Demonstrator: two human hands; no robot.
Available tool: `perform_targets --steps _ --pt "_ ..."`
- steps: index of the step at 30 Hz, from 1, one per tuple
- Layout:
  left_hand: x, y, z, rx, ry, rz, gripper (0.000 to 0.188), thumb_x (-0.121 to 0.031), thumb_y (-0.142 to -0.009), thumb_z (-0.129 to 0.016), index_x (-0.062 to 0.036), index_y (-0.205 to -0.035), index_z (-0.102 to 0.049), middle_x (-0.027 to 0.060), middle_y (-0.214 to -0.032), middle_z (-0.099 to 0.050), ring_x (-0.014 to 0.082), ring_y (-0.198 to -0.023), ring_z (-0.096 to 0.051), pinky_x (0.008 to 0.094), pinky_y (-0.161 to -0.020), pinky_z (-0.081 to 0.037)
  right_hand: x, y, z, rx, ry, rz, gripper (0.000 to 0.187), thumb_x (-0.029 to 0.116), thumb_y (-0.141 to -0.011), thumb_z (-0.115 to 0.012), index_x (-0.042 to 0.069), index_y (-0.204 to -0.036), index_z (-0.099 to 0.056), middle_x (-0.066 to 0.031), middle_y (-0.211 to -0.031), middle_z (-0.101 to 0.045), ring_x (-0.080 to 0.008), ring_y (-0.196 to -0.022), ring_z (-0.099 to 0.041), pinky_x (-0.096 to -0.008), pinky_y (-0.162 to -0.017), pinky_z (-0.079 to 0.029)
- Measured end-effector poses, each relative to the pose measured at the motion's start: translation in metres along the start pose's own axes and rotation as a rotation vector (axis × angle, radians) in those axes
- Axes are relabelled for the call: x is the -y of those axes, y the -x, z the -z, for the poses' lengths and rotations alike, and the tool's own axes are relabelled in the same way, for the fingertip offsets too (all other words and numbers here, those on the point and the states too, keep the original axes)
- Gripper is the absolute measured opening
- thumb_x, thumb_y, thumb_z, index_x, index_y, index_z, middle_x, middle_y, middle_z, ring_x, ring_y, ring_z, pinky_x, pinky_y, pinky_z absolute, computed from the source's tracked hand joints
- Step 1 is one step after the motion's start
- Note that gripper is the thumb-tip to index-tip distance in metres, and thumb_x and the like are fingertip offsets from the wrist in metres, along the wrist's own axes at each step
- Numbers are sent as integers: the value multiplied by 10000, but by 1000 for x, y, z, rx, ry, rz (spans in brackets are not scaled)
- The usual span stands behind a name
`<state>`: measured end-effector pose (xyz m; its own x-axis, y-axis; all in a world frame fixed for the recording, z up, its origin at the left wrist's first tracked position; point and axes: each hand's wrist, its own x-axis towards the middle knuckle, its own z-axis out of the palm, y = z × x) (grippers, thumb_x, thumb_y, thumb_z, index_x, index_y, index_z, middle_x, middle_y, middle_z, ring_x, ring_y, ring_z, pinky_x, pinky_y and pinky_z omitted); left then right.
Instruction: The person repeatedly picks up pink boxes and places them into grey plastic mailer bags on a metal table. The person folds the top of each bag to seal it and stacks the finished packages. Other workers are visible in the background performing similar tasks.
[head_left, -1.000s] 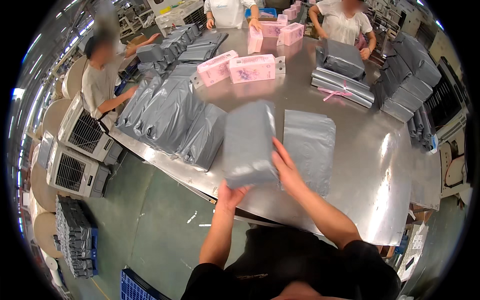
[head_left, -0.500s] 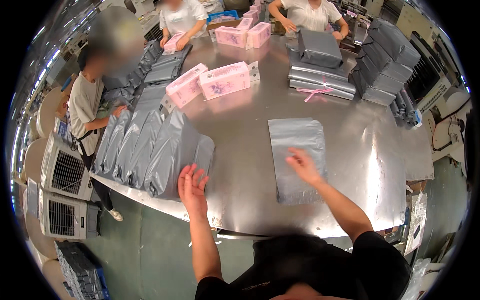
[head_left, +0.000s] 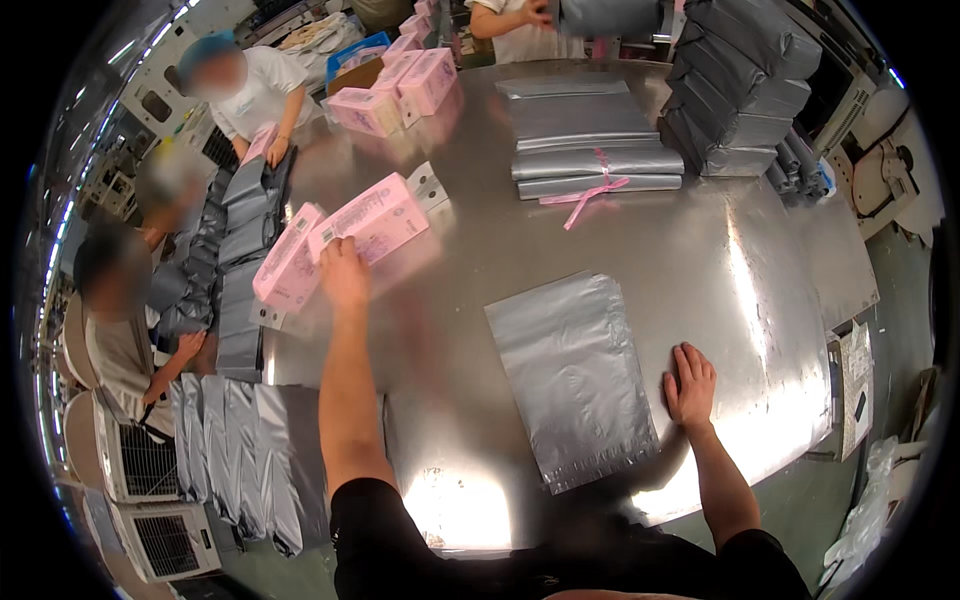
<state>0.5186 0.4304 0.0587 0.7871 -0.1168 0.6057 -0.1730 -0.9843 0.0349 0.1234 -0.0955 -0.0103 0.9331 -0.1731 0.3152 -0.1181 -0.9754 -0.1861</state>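
My left hand (head_left: 345,272) reaches out at the left, its fingers closed over the near end of a pink box-shaped pack (head_left: 375,222) with a floral print. A second pink pack (head_left: 288,258) leans against it on the left. White tabs with holes stick out from both. To the right, my right hand (head_left: 691,385) lies flat on the metal table (head_left: 455,340), holding nothing. Beside it, a flat stack of grey plastic bags (head_left: 570,375) lies slightly askew in front of me.
Filled grey bags (head_left: 250,450) stand at the near left edge. A bundle of grey bags tied with pink ribbon (head_left: 595,160) lies at the back. Stacked grey parcels (head_left: 740,90) rise behind right. More pink packs (head_left: 395,95) sit far left, near people at work.
My left hand has moved from the filled grey bags forward to the pink pack. My right hand has left the flat bags for the table on their right. The view has shifted too.
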Motion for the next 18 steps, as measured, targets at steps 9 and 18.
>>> perform_targets --steps 9,18 --pt "-19 -55 -7 163 -196 -259 100 -160 -837 -706 -72 -883 -691 99 -938 -667 311 -998 -611 474 -915 -464 -2 -4 9 8 -50 -68 539 274 -898 -647 42 -1381 -586 -154 -1442 -545 -349 -1312 -502 -485 -1099 -357" --pt "-168 104 153 146 1470 525 94 -81 -949 -714 -48 -885 -654 44 -936 -683 139 -921 -625 291 -843 -502 -19 10 -2 -72 -81 -63 514 348 -917 -644 90 -1361 -614 -111 -1459 -544 -315 -1327 -497 -484 -1116 -356"
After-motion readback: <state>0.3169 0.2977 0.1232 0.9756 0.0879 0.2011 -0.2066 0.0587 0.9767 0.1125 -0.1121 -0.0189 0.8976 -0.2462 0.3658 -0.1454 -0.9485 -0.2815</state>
